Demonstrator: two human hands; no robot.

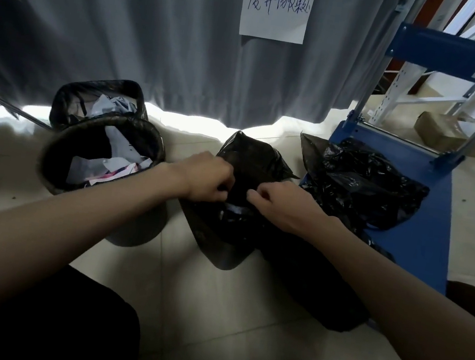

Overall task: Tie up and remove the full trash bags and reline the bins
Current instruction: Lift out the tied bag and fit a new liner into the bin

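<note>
The black bag (248, 163) is gathered over the middle bin (220, 239) on the tiled floor (195, 297), directly ahead of the person. Its top edge is pinched by the left hand (208, 178) and by the right hand (282, 205), fingers of both curled into the plastic, the two hands near each other.

Risks noted: the film is thin, and a tear is judged likely if it is pulled hard against the bin rim. A loose knot is judged possible if too little slack is gathered, and contents could be spilled on lifting. The bin itself could be tipped, since it is steadied by nothing but the bag.

Surroundings: two further bins are found to the left, a round one (56, 157) and a rectangular one (66, 96), both lined and filled with paper. Just beside the right hand, a crumpled black bag (363, 181) is lying on a blue platform cart (425, 240), by which space on that side is narrowed. A grey curtain (130, 23) with a handwritten paper sign (277, 7) closes the area behind.
</note>
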